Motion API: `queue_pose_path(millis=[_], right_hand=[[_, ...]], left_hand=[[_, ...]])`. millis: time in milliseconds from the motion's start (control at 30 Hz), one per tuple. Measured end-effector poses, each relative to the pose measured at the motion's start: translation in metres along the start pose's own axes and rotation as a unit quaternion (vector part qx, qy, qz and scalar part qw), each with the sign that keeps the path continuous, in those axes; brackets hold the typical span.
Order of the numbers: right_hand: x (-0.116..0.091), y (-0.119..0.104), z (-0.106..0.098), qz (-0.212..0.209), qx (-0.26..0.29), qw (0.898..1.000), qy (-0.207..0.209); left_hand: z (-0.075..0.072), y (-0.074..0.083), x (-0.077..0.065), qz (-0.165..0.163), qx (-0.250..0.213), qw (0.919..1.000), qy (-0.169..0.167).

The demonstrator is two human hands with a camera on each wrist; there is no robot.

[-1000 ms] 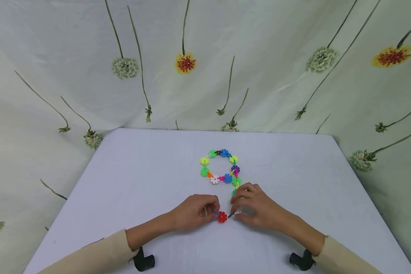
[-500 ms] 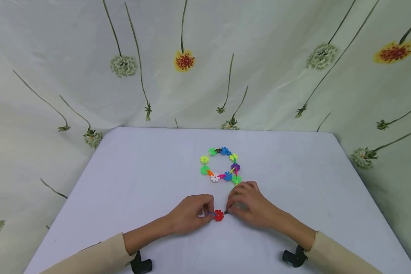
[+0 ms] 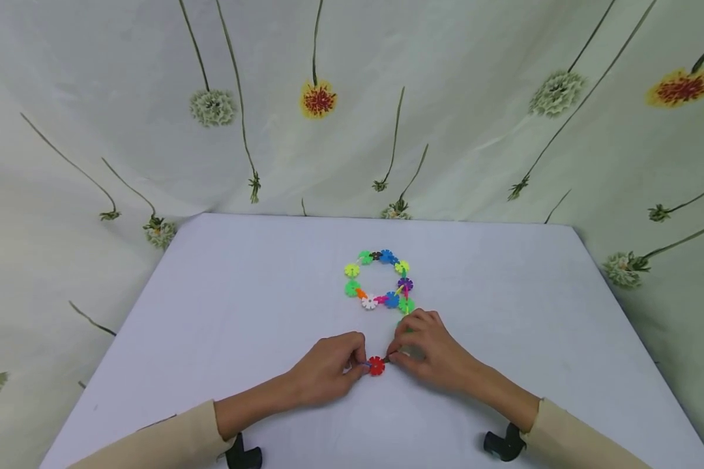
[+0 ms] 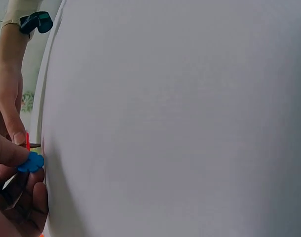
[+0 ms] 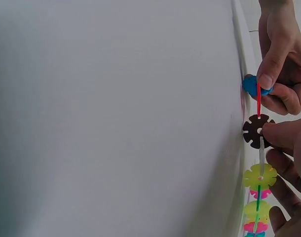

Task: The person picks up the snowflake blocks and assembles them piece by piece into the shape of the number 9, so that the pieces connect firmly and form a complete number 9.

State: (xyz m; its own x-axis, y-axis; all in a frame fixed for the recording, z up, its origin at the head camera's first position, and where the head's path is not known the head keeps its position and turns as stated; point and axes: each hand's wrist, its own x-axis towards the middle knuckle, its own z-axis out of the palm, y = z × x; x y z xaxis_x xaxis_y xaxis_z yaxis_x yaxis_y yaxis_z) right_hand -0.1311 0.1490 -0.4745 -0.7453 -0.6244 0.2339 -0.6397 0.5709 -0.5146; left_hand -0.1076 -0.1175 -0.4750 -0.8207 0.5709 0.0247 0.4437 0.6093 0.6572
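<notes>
My left hand [image 3: 328, 365] pinches a blue notched flower disc [image 4: 32, 162] between thumb and fingers. A red flower disc [image 3: 377, 366] is slotted onto the blue one and stands edge-on to it. Opposite, my right hand [image 3: 431, 348] pinches a dark brown flower disc [image 5: 252, 132] by its edge. In the right wrist view the red disc's edge meets a notch of the brown one. Behind the brown disc follow a whitish disc [image 5: 262, 148] and a yellow-green disc [image 5: 259, 174] in one chain. In the head view the right fingers hide part of this chain.
Farther back on the white table [image 3: 258, 286], the chain forms a ring of coloured discs, including a purple disc [image 3: 405, 284] and a white disc [image 3: 369, 302]. A flower-patterned cloth [image 3: 469, 163] hangs behind the table. Each wrist carries a black camera mount [image 3: 504, 443].
The gap between the red and brown discs has closed. My right hand has moved left toward the red disc; my left hand has shifted slightly left, still pinching the blue disc.
</notes>
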Motion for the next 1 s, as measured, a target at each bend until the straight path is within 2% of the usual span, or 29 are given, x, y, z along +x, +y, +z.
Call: queue_pose_path(millis=[200, 333, 633, 733, 867, 1000], right_hand=[[0.0006, -0.0001, -0.0007, -0.003, 0.002, 1.0, 0.006], [0.0, -0.0026, 0.0003, -0.003, 0.009, 1.0, 0.002], [-0.002, -0.0041, 0.0042, -0.03, 0.01, 0.999, 0.016], [-0.0021, -0.003, 0.0037, -0.031, 0.01, 0.999, 0.021], [-0.0039, -0.003, 0.0021, -0.024, 0.015, 0.999, 0.019], [-0.007, -0.0046, -0.0003, -0.013, 0.014, 1.0, 0.01]], left_hand=[[0.0014, 0.0022, -0.001, -0.021, 0.009, 0.9994, 0.026], [0.0034, 0.0022, -0.0023, -0.033, -0.007, 0.9992, 0.02], [0.0105, 0.0062, -0.0034, -0.013, -0.001, 0.9992, 0.039], [0.0091, 0.0059, -0.0023, -0.011, -0.003, 0.9994, 0.033], [0.0051, 0.0036, -0.0015, -0.006, -0.008, 0.9999, 0.01], [0.0022, -0.0008, -0.0046, -0.014, -0.008, 0.9998, -0.012]])
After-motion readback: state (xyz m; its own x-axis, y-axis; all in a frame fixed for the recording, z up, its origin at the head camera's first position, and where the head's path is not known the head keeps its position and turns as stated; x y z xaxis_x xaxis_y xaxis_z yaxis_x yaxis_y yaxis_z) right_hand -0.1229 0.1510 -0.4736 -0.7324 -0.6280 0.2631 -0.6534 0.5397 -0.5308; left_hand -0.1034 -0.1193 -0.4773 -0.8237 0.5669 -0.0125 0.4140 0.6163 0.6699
